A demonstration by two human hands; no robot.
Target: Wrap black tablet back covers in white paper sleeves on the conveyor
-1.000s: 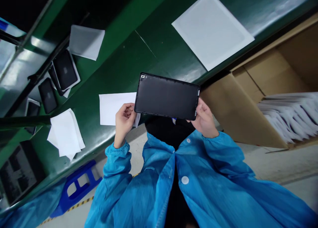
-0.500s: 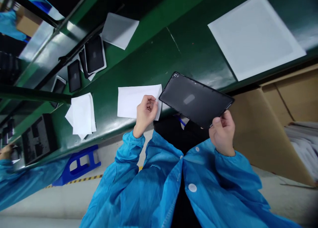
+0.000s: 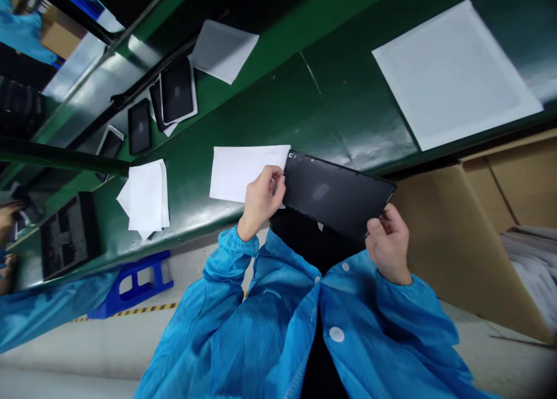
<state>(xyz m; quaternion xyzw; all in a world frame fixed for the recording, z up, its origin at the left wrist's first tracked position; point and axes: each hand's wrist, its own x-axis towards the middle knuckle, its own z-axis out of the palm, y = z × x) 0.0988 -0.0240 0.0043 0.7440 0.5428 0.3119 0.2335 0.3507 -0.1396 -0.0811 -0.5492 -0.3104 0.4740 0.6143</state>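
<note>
A black tablet back cover (image 3: 339, 193), with a camera hole at its upper left corner and a pale oval mark, is tilted over the bench's near edge. My right hand (image 3: 388, 242) pinches its lower right corner between thumb and fingers. At the opposite end, my left hand (image 3: 263, 199) is closed, its fingertips right beside the cover's short edge. Whether they hold anything there is hidden. Beneath and behind this hand lies a white paper sheet or sleeve (image 3: 232, 167) on the green bench.
A large white sheet (image 3: 456, 74) lies at the right of the green bench (image 3: 339, 115). White papers (image 3: 148, 196) and several black covers (image 3: 176, 91) are on the left. An open carton (image 3: 452, 231) stands at the right, a blue stool (image 3: 134, 283) below left. A co-worker's hand (image 3: 6, 219) shows far left.
The cover's left end has dropped and come up against my left fingertips. My right hand, still gripping the corner, has shifted slightly down and left. The view has shifted a little.
</note>
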